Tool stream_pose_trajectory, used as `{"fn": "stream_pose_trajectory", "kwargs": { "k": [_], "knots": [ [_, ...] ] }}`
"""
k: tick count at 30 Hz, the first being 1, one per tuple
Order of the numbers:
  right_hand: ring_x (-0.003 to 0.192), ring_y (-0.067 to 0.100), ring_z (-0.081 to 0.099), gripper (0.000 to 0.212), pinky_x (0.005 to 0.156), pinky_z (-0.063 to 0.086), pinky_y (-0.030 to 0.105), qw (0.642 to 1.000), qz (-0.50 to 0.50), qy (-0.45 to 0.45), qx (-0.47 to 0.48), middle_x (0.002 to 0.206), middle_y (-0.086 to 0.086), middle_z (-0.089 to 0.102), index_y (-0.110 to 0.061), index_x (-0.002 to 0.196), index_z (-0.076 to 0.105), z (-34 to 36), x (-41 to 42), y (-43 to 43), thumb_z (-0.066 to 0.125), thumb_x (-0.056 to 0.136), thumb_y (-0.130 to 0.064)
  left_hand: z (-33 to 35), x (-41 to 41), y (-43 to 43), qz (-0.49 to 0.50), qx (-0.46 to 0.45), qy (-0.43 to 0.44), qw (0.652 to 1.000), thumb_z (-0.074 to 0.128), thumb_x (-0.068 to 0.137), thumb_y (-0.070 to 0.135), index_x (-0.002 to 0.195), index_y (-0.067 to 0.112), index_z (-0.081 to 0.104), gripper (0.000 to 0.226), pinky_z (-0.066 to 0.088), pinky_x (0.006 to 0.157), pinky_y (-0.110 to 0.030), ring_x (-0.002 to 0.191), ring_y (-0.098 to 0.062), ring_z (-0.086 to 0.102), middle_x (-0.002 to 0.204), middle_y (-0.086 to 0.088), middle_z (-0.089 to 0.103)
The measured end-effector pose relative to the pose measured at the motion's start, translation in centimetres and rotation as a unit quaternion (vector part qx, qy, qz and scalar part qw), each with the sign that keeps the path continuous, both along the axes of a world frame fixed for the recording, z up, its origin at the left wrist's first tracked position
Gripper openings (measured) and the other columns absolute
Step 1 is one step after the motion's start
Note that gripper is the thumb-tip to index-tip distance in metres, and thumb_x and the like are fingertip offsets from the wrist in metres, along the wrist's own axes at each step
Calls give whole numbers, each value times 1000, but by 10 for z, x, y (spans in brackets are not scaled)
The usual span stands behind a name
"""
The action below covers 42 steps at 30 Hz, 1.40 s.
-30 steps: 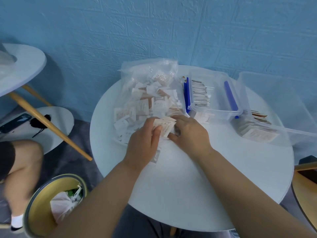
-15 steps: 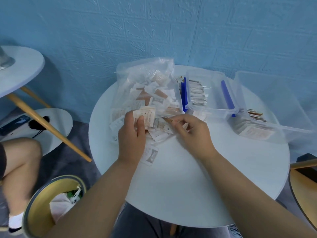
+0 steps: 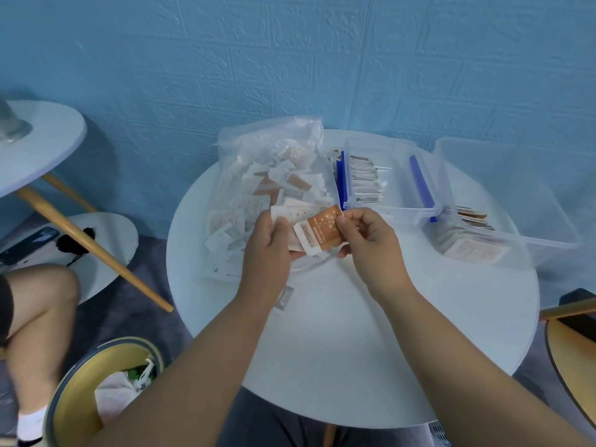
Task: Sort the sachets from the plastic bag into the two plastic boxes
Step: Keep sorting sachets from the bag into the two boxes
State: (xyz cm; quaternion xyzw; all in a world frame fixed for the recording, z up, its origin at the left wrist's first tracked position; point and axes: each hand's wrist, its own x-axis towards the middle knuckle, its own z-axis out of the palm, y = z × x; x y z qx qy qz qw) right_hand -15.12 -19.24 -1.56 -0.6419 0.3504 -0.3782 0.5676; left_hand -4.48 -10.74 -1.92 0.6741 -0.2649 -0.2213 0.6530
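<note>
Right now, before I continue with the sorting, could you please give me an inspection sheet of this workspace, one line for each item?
Surface: round white table, set against the blue wall.
Job's things: plastic bag lying down, full of sachets; left box with blue latches and right box both hold sachets.
Clutter: loose sachets on the table beside the bag.
Hands: left hand holds a small stack of sachets; right hand pinches the orange sachet on top of it.
Cables: nothing seen on the work table; a black cord-like thing lies on the low table at left.
Surroundings: bin with a liner, another person's knee, wooden chair at right.
</note>
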Motion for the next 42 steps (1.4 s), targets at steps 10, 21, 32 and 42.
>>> {"fn": "stream_pose_trajectory", "kwargs": {
  "k": [10, 21, 32, 42],
  "knots": [
    [70, 12, 67, 6, 65, 56, 23, 997, -12, -48, 56, 76, 0, 67, -9, 86, 60, -5, -28, 0, 56, 91, -10, -2, -30, -10, -71, 65, -132, 987, 61, 86, 17, 103, 25, 52, 22, 41, 60, -7, 77, 3, 57, 88, 15, 61],
    [109, 25, 53, 46, 93, 45, 33, 897, 80, 241, -361, 132, 2, 51, -17, 127, 53, -35, -12, -6, 65, 83, -25, 10, 4, -6, 55, 40, -153, 986, 57, 91, 21, 114, 19, 50, 24, 46, 68, -13, 84, -9, 59, 101, 5, 60],
    [82, 26, 56, 39, 67, 53, 36, 784, 121, 325, -515, 129, -2, 58, -20, 115, 63, -43, -6, -2, 44, 86, -37, 9, 12, 19, 50, 31, -126, 990, 60, 89, 24, 108, 22, 53, 20, 54, 81, -40, 88, -10, 64, 96, 8, 64],
    [71, 4, 52, 20, 64, 43, 14, 997, 21, 28, -71, 88, -13, 65, -27, 97, 63, 3, -46, -6, 68, 81, -16, 5, -30, -2, -96, 62, -144, 983, 60, 88, 19, 97, 33, 52, 18, 41, 62, -7, 77, 6, 57, 86, 17, 62]
  ]
}}
